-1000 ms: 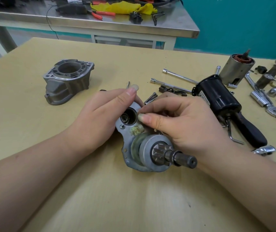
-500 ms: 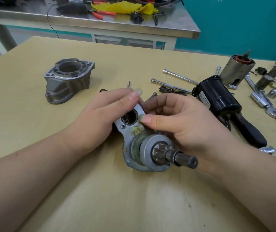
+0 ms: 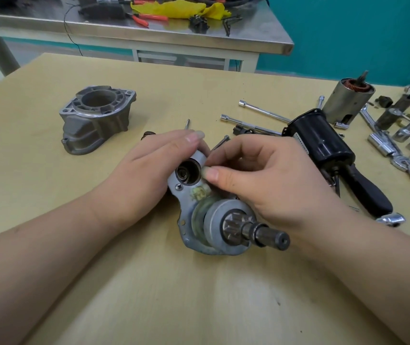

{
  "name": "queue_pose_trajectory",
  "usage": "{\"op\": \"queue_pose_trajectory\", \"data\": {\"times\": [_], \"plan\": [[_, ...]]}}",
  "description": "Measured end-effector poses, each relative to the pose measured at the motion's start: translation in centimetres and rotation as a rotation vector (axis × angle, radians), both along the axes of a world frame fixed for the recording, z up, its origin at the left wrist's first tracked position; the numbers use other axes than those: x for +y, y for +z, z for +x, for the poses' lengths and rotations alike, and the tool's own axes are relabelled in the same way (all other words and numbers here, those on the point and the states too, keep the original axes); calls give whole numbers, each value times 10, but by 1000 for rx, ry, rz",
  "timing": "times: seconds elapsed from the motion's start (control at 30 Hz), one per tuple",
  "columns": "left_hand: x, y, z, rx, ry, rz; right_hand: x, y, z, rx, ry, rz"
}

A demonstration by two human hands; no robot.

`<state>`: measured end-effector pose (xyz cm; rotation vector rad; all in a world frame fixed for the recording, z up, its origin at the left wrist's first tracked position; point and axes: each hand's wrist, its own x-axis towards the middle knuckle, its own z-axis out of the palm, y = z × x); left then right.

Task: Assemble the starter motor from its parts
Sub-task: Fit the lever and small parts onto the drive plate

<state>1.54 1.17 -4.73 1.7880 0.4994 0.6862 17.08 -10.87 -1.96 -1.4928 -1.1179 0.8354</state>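
Note:
A grey drive-end plate with pinion gear and shaft point(image 3: 214, 227) lies at the table's centre, shaft pointing toward me and right. My left hand point(image 3: 146, 170) grips the plate's upper end from the left, beside a round bore point(image 3: 187, 171). My right hand point(image 3: 261, 178) rests on the plate's right side, thumb tip at the bore's rim; whether it pinches a small part I cannot tell. A grey aluminium nose housing point(image 3: 97, 118) stands apart at the left. A black solenoid cylinder point(image 3: 321, 140) and a steel field case with copper windings point(image 3: 348, 100) lie to the right.
Long through-bolts point(image 3: 261, 112) and small screws lie behind my hands. A black-handled driver point(image 3: 368, 192), sockets and chrome wrenches point(image 3: 393, 150) crowd the right edge. A steel bench point(image 3: 149, 28) with pliers and a yellow rag stands beyond the table.
My right thumb has slid slightly up along the plate toward the bore's rim. The left hand and the assembly stay nearly still.

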Motion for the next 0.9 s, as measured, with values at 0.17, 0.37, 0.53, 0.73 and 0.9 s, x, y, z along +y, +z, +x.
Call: {"op": "queue_pose_trajectory", "data": {"times": [0.17, 0.37, 0.53, 0.73, 0.9], "plan": [[-8, -5, 6, -55, 99, -112, 0, 1, -2, 89, -24, -40], [-11, -3, 10, -172, 200, -269, -1, -1, -9, 182, -49, -72], [-15, -3, 12, -222, 204, -301, -3, -3, -10, 162, -58, -23], [-17, -1, 12, -226, 213, -336, -3, -4, -10, 201, -19, -20], [-20, -1, 10, -276, 231, -300, -8, -7, -19, 296, -34, 9]]}}
